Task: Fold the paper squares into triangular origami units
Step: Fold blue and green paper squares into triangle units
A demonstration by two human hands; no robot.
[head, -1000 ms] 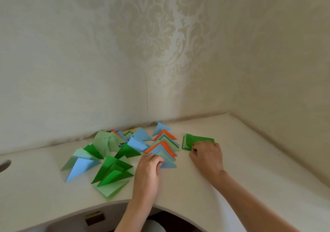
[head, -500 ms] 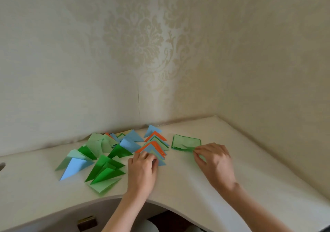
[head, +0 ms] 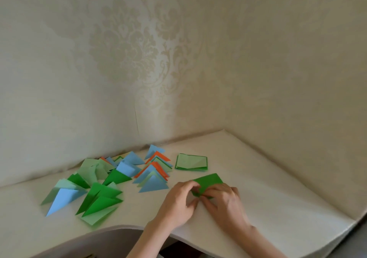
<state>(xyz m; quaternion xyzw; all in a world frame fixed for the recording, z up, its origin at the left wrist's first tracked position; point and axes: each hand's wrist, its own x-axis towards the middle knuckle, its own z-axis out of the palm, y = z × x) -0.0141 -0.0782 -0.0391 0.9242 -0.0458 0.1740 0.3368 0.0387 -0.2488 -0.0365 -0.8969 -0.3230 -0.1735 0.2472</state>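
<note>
A dark green paper square (head: 209, 180) lies on the white table (head: 278, 198) in front of me. My left hand (head: 178, 200) and my right hand (head: 222, 200) meet at its near corner, and both pinch the paper there with fingers and thumb. The near part of the sheet is hidden under my fingers. Behind it lies a small stack of green paper squares (head: 191, 162), a pale green one on top. To the left spread several folded triangles (head: 119, 176) in blue, green, pale green and orange.
The table fills a wallpapered corner, with walls close behind and to the right. Its front edge curves inward (head: 119, 228) just below my left wrist. The folded triangles take up the left half.
My right hand drew a dark green square off the stack toward me. My left hand left the folded triangles and moved right, joining the right hand on the sheet's near corner.
</note>
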